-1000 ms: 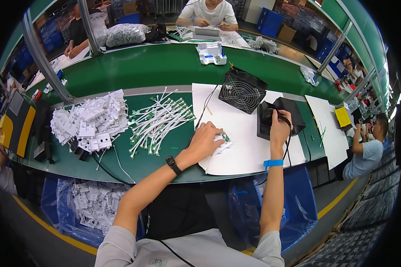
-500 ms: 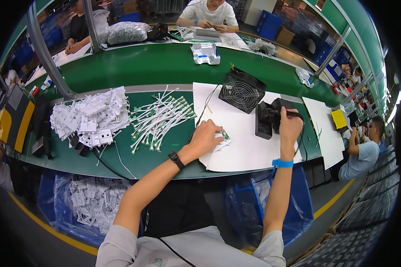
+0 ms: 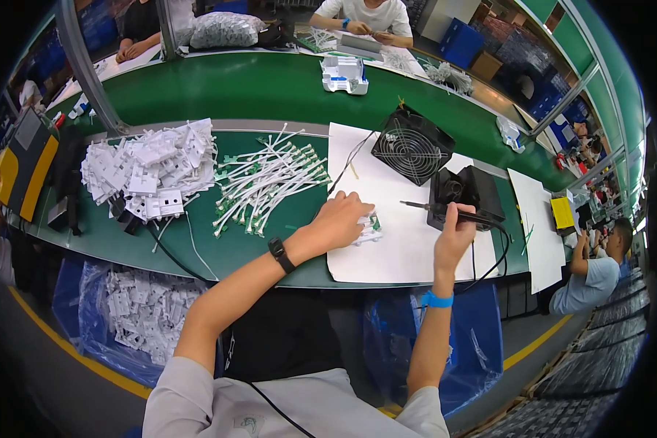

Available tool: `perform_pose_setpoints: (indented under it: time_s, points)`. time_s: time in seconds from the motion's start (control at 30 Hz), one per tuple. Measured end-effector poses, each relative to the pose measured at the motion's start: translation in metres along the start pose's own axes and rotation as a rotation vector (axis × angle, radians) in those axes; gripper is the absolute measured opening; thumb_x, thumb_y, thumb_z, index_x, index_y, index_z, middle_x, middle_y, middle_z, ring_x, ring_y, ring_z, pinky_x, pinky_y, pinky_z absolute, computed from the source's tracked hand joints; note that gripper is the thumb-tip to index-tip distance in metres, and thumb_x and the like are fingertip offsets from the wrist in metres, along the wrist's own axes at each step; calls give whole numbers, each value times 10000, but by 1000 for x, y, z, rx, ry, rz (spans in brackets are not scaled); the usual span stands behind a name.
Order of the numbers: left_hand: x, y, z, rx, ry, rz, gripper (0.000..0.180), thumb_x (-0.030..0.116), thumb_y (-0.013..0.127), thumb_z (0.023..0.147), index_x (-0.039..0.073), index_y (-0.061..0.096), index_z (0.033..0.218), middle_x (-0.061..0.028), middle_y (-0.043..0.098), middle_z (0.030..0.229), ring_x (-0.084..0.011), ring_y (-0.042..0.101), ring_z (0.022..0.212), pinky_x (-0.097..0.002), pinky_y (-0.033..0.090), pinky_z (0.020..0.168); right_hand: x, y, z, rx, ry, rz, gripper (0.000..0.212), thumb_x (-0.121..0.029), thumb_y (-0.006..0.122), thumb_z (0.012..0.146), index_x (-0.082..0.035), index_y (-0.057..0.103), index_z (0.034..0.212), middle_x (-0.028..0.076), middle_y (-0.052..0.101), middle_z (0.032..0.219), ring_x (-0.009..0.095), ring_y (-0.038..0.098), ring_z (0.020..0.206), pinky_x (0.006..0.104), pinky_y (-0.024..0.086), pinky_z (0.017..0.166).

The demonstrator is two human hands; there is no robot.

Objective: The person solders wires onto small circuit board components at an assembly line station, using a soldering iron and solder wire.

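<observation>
In my right hand (image 3: 456,237) is a soldering iron (image 3: 415,205), its thin metal tip pointing left above the white sheet (image 3: 387,259). My left hand (image 3: 342,221) has its fingers closed at a small white plastic housing (image 3: 371,235) with a green circuit board piece, lying on that sheet; the fingers partly hide it. The iron's tip is up and to the right of the housing, apart from it. Just behind my right hand stands a black soldering-iron holder (image 3: 482,191). A black fan with a wire guard (image 3: 412,151) sits beyond the housing.
Left of the sheet lie white cables with green ends (image 3: 270,182) and a heap of white housings (image 3: 150,168). Below the bench edge are blue bins, one filled with white parts (image 3: 150,310). A black cord loops from the iron. Co-workers sit across and at right.
My right hand has drawn the soldering iron out of its holder and moved toward me and left. My left hand stays at the housing. The whole view has shifted slightly.
</observation>
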State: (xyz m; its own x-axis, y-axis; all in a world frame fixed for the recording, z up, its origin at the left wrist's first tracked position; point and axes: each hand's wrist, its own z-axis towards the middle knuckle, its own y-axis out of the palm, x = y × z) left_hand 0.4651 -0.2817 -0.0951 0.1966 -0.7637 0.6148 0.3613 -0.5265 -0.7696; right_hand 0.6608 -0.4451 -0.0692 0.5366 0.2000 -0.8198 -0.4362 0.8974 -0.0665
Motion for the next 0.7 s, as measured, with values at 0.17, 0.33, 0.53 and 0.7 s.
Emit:
perform_pose_setpoints:
  time_s: [0.17,0.33,0.53,0.7]
  points:
    - [-2,8,-15,174,-9,-83,446,46,651,858,107,676,1299,-151,619,1202,-361,584,1062,-453,487,951,19,25,-10,12,-87,-36,142,-86,581,1031,-25,521,917,4,460,771,96,434,708,271,386,641]
    - [-2,10,-21,263,37,-193,424,-23,628,848,109,714,1242,-133,614,1218,-327,589,1085,-437,479,954,23,40,-15,95,-156,-44,150,-69,529,1014,-29,465,885,38,448,779,115,412,723,282,343,635]
    - [1,12,-19,225,172,14,378,-50,639,820,103,773,1138,-123,630,1203,-317,612,1087,-407,505,933,31,32,-15,162,-192,-71,181,-100,496,1020,-33,438,862,38,432,759,123,387,718,292,338,670]
    - [4,14,-20,199,159,78,427,-79,629,774,87,758,1146,-104,609,1206,-274,581,1112,-378,489,921,31,32,-20,-27,-163,8,170,-102,481,1028,-61,422,873,41,426,794,137,393,755,279,363,718]
